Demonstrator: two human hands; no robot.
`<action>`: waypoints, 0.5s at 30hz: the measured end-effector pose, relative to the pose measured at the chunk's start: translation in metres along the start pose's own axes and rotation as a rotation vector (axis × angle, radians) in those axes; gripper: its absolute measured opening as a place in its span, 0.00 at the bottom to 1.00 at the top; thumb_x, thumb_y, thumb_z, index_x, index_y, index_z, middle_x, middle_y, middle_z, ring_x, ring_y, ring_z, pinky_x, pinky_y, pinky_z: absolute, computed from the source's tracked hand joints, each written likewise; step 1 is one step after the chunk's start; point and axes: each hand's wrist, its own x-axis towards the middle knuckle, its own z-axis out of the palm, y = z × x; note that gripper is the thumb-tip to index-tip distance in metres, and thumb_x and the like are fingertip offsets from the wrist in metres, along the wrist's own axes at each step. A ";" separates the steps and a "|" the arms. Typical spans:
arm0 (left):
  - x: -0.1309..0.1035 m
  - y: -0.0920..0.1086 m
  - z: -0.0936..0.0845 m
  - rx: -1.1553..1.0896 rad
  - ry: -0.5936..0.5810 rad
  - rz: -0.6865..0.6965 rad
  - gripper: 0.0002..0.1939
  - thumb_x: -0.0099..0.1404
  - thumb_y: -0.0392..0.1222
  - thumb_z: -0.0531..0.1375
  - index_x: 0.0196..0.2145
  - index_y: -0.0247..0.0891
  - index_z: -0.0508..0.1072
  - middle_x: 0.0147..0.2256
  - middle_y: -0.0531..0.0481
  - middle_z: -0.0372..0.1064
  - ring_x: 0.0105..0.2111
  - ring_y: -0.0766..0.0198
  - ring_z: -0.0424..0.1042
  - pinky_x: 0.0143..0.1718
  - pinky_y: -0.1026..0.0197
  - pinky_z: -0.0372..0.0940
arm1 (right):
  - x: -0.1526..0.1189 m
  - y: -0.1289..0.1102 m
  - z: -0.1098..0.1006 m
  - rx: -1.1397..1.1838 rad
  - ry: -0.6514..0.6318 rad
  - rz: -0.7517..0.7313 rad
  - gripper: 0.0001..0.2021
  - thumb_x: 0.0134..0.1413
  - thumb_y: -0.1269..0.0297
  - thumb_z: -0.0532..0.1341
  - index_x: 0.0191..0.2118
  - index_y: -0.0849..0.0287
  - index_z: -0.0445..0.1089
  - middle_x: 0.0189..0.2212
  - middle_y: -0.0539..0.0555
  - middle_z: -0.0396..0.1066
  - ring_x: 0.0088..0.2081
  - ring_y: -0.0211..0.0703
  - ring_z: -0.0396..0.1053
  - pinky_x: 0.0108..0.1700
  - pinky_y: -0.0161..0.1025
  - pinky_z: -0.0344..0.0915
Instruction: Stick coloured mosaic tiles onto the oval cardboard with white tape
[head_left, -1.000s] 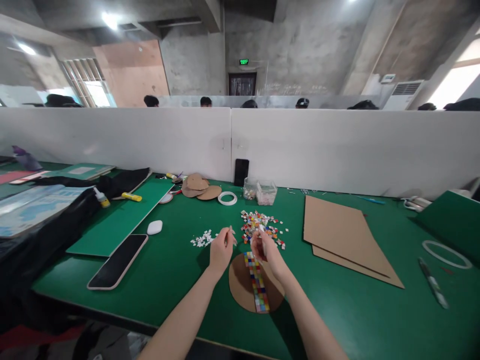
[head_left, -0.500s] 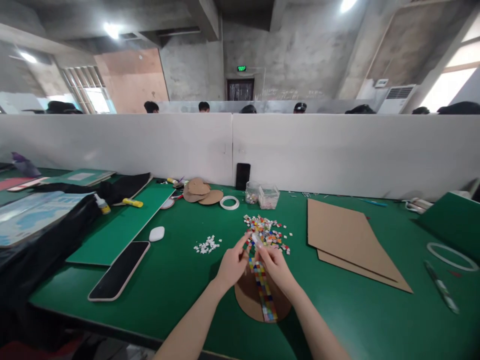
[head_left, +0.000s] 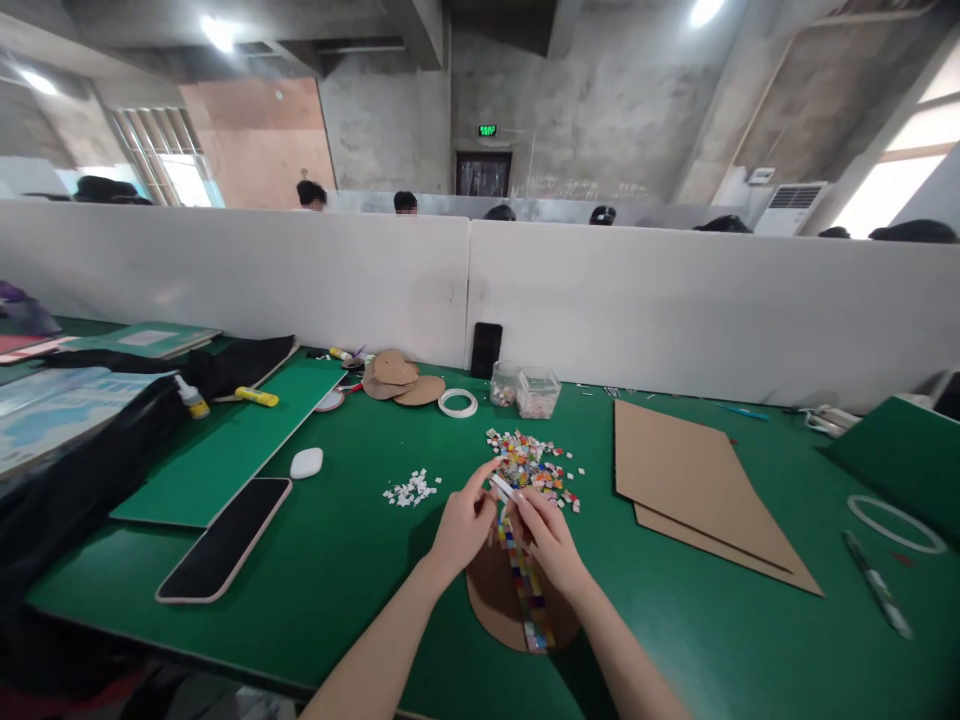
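Observation:
A small white strip (head_left: 502,487) is pinched between the thumb and fingers of my right hand (head_left: 541,525). My left hand (head_left: 465,520) is close against it, index finger stretched along its far end and the other fingers curled; what they grip is hidden. Below both hands lies a round cardboard disc (head_left: 491,600), with a band of coloured mosaic tiles (head_left: 536,610) running across it. Just beyond my fingers spreads a pile of loose coloured tiles (head_left: 532,455). To the left is a smaller heap of white chips (head_left: 412,488).
Left on the green table lie a phone (head_left: 225,540), a white case (head_left: 307,463) and a green board (head_left: 232,440). Clear boxes (head_left: 538,393), a tape roll (head_left: 457,403) and cardboard discs (head_left: 394,375) stand behind. Cardboard sheets (head_left: 690,480) and a pen (head_left: 877,585) lie right.
The white strip has turned between my fingers and now slants more plainly toward my left index finger. My hands stay over the disc, and the view has tilted slightly.

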 end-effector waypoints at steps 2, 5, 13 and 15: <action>0.000 -0.001 0.001 -0.018 -0.004 -0.011 0.24 0.61 0.38 0.48 0.56 0.40 0.61 0.16 0.59 0.59 0.16 0.68 0.57 0.19 0.68 0.54 | 0.002 0.004 -0.001 -0.028 0.049 -0.015 0.15 0.60 0.55 0.48 0.27 0.56 0.63 0.17 0.46 0.55 0.19 0.37 0.53 0.23 0.35 0.52; -0.001 -0.003 0.002 -0.064 -0.044 -0.016 0.25 0.62 0.39 0.49 0.58 0.39 0.57 0.16 0.59 0.59 0.15 0.69 0.57 0.19 0.69 0.55 | 0.006 0.010 -0.002 -0.060 0.110 -0.035 0.16 0.60 0.55 0.47 0.29 0.57 0.64 0.15 0.44 0.52 0.17 0.36 0.50 0.20 0.34 0.49; 0.000 -0.002 0.004 -0.156 -0.138 -0.014 0.27 0.63 0.41 0.49 0.60 0.41 0.52 0.16 0.59 0.63 0.15 0.69 0.62 0.20 0.68 0.59 | 0.014 0.016 -0.006 -0.198 0.187 -0.104 0.14 0.56 0.56 0.53 0.37 0.59 0.71 0.20 0.49 0.64 0.22 0.39 0.58 0.24 0.35 0.53; 0.002 0.001 0.002 -0.187 -0.146 -0.010 0.27 0.63 0.42 0.49 0.59 0.41 0.54 0.17 0.58 0.64 0.16 0.69 0.63 0.21 0.67 0.61 | 0.017 0.011 -0.008 -0.240 0.186 -0.128 0.14 0.56 0.56 0.53 0.39 0.59 0.71 0.23 0.51 0.67 0.24 0.41 0.60 0.26 0.35 0.55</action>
